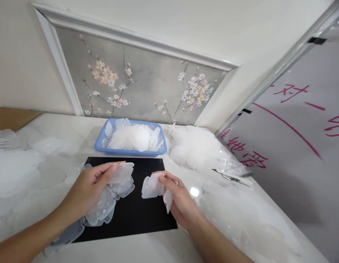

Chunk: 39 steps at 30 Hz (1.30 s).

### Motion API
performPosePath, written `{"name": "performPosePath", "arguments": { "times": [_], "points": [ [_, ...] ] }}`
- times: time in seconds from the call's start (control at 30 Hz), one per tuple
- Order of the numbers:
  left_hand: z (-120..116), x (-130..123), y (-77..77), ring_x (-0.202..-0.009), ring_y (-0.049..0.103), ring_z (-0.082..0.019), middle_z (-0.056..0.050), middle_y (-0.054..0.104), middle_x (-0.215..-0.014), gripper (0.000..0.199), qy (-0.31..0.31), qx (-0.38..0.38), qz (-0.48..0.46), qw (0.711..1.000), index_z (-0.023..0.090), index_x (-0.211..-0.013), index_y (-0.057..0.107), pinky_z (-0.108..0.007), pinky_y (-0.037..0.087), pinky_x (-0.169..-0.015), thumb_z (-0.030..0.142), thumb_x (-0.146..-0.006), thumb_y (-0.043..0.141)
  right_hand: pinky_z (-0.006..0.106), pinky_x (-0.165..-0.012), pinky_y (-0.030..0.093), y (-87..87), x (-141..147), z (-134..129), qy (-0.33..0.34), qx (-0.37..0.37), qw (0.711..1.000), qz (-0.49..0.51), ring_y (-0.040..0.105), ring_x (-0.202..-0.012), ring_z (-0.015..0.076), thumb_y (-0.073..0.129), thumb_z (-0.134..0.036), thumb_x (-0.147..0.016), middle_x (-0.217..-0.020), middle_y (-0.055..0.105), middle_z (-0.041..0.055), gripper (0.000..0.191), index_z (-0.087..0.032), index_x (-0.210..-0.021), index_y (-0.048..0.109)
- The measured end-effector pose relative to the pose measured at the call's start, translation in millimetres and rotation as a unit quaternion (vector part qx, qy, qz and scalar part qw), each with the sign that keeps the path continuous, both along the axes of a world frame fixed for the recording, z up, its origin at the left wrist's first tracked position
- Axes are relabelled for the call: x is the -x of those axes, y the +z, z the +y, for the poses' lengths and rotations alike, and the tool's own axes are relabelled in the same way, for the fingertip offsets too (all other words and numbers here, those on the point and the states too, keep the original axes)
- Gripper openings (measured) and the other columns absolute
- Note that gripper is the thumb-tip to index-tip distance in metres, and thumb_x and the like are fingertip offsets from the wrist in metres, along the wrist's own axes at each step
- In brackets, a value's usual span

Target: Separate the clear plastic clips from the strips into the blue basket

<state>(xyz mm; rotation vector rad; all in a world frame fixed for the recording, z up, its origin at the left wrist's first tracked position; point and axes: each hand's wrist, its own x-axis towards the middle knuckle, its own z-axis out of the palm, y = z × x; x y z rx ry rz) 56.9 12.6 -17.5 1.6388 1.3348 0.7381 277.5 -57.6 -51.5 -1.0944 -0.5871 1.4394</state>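
My left hand (87, 185) partly hides overlapping translucent plastic pieces (102, 212) on the left of a black rectangular mat (142, 215). Above the mat it pinches a frosted-white plastic sheet (123, 173), lower fingers hidden; my right hand (180, 199) clamps thin white plastic pieces (153, 185), count unclear. Beyond the mat, a blue plastic basket (131, 152) holds a blurry white heap (136, 137).

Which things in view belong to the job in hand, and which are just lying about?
Likely in the job:
left hand, right hand, each holding translucent pieces
black mat
blue basket of pieces
left pile, right pile

Apparently just around:
framed floral panel
whiteboard with red writing
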Motion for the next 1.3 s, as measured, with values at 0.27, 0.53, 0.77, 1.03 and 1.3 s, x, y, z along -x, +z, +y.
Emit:
{"name": "performPosePath", "arguments": {
  "times": [0.27, 0.53, 0.77, 1.03, 1.3],
  "points": [
    [-8, -5, 2.7, -0.112, 0.066, -0.028, -0.009, 0.073, -0.116, 0.043, -0.001, 0.278, -0.252, 0.927, 0.025, -0.116, 0.074, -0.036, 0.058, -0.088, 0.049, -0.081, 0.070, 0.024, -0.049, 0.035, -10.7, 1, -7, 0.030, -0.081, 0.966, -0.245, 0.041, -0.051, 0.0113, 0.070, -0.042, -0.079, -0.057, 0.038, -0.0052, 0.046, -0.023, -0.059, 0.034],
    [-16, -9, 5.6, -0.098, 0.069, -0.024, -0.007, 0.074, -0.105, 0.035, -0.011, 0.304, -0.276, 0.912, 0.025, -0.110, 0.076, -0.034, 0.060, -0.083, 0.046, -0.082, 0.070, 0.030, -0.059, 0.054, -21.8, 9, -12, 0.029, -0.344, 0.794, -0.501, 0.057, -0.066, 0.0126, 0.050, -0.008, -0.088, -0.137, 0.054, 0.0131, 0.039, -0.028, -0.119, 0.063],
    [-14, -5, -1.9, -0.107, 0.063, -0.029, -0.009, 0.071, -0.112, 0.038, -0.099, 0.097, -0.061, 0.988, 0.028, -0.109, 0.075, -0.043, 0.052, -0.094, 0.053, -0.085, 0.060, 0.025, -0.043, 0.047, -13.8, 14, -15, 0.064, -0.151, 0.948, -0.273, 0.051, -0.046, 0.0105, 0.061, -0.041, -0.091, -0.083, 0.072, 0.0059, 0.019, -0.022, -0.087, 0.064],
    [4, 8, -29.9, -0.091, 0.057, -0.029, -0.009, 0.064, -0.104, 0.028, -0.160, -0.220, 0.302, 0.914, 0.024, -0.105, 0.069, -0.040, 0.047, -0.077, 0.031, -0.079, 0.063, 0.017, -0.035, 0.024, 1.5, 6, -3, 0.063, 0.042, 0.997, -0.029, 0.031, -0.033, 0.0054, 0.080, -0.054, -0.067, -0.042, 0.044, -0.0098, 0.052, -0.018, -0.102, 0.065],
    [5, 5, -9.5, -0.079, 0.059, -0.025, -0.005, 0.064, -0.083, 0.027, -0.151, -0.172, 0.225, 0.947, 0.024, -0.074, 0.062, -0.035, 0.042, -0.069, 0.041, -0.088, 0.049, 0.019, -0.040, 0.026, -6.9, 2, -1, 0.050, 0.040, 0.998, 0.005, 0.036, -0.038, 0.0069, 0.081, -0.052, -0.070, -0.048, 0.051, -0.0060, 0.051, -0.017, -0.105, 0.067]
  ]
}}
